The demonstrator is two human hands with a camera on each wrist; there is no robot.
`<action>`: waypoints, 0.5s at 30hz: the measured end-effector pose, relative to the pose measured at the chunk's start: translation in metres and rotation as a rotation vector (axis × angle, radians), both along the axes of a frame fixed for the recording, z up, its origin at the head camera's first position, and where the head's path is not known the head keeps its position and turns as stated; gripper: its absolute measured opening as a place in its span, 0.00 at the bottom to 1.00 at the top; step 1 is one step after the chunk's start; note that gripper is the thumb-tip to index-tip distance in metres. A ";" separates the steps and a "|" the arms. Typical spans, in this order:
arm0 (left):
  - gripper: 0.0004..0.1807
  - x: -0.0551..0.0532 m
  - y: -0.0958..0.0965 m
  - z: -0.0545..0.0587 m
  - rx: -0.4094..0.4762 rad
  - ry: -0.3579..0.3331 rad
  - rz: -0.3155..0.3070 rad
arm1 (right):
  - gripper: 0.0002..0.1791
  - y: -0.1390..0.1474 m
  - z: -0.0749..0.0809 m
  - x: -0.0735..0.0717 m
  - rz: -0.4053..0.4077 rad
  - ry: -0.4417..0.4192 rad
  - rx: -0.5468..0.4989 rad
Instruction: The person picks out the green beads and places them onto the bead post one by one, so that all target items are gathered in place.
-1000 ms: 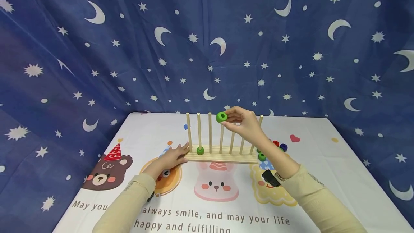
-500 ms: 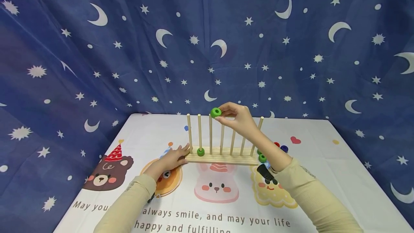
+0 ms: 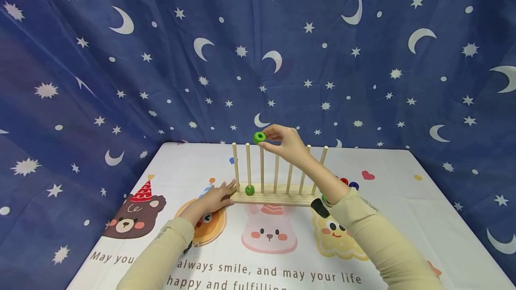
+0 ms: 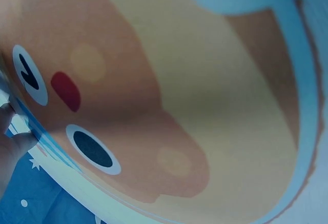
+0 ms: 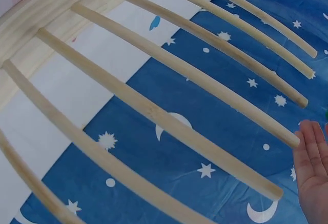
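Note:
My right hand (image 3: 287, 144) pinches a green bead (image 3: 259, 138) between thumb and fingers, its hole showing. The bead is right at the top of the third peg from the left on a wooden rack (image 3: 278, 198). My left hand (image 3: 215, 197) rests with fingers extended at the rack's left end. Another green bead (image 3: 250, 190) sits low on the second peg. In the right wrist view, the fingers of my right hand (image 5: 311, 170) show beyond the peg tips, the held bead mostly out of frame. At the left wrist view's edge, part of my left hand (image 4: 15, 149) appears.
Beside the rack's right end lie loose beads, among them a red bead (image 3: 344, 181) and a dark blue bead (image 3: 354, 185); my right forearm partly hides the group. A white printed cloth (image 3: 387, 218) covers the table, and a blue starry curtain (image 3: 225, 79) hangs behind it.
My right hand has carried the green bead leftward and slightly up, from over the fourth peg to the third. My left hand has stayed at the rack's left end.

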State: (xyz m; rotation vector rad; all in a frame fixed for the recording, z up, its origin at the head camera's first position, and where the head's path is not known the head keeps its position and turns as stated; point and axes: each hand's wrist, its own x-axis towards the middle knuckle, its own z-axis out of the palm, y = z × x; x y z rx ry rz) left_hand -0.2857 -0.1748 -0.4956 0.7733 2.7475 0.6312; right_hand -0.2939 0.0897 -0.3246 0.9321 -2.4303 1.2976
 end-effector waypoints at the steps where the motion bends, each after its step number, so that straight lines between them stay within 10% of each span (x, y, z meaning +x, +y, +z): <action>1: 0.29 0.000 0.000 0.000 0.001 -0.004 0.000 | 0.14 -0.002 -0.001 -0.001 0.002 0.000 0.008; 15: 0.28 0.002 0.000 0.002 0.001 0.003 0.003 | 0.14 -0.017 -0.007 -0.012 0.028 -0.025 0.036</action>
